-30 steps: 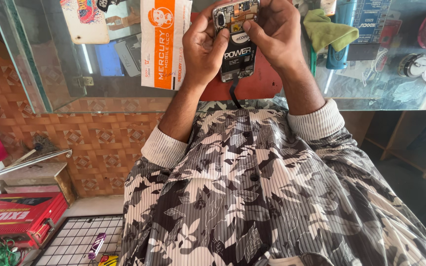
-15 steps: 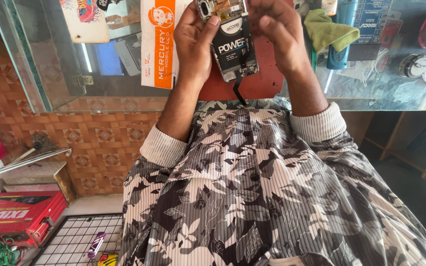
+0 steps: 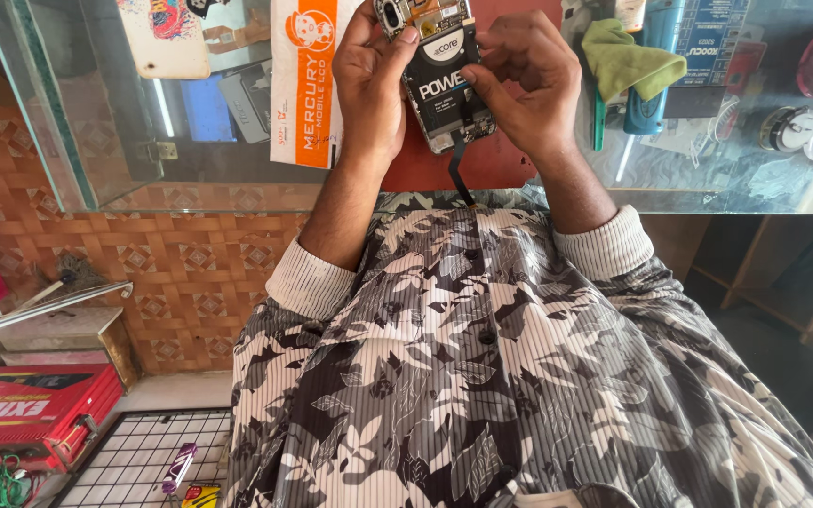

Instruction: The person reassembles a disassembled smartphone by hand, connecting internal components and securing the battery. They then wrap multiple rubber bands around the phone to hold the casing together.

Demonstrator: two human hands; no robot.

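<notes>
Opened phone (image 3: 444,80), back cover off, above red mat (image 3: 510,165) on glass counter (image 3: 708,179); left hand (image 3: 374,85) clasped round edge, right hand (image 3: 519,80) fingertips pinching battery side; likely light, stiff, fragile; dangling flex cable (image 3: 458,174) best avoided

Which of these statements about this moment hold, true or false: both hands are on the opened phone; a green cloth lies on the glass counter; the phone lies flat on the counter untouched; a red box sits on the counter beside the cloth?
1. Both hands are on the opened phone. True: the left hand grips its side and the right hand pinches near its middle.
2. A green cloth lies on the glass counter. True.
3. The phone lies flat on the counter untouched. False: it is held up in both hands, a black flex strip dangling below.
4. A red box sits beside the cloth. False: it sits low down, near the floor.
</notes>
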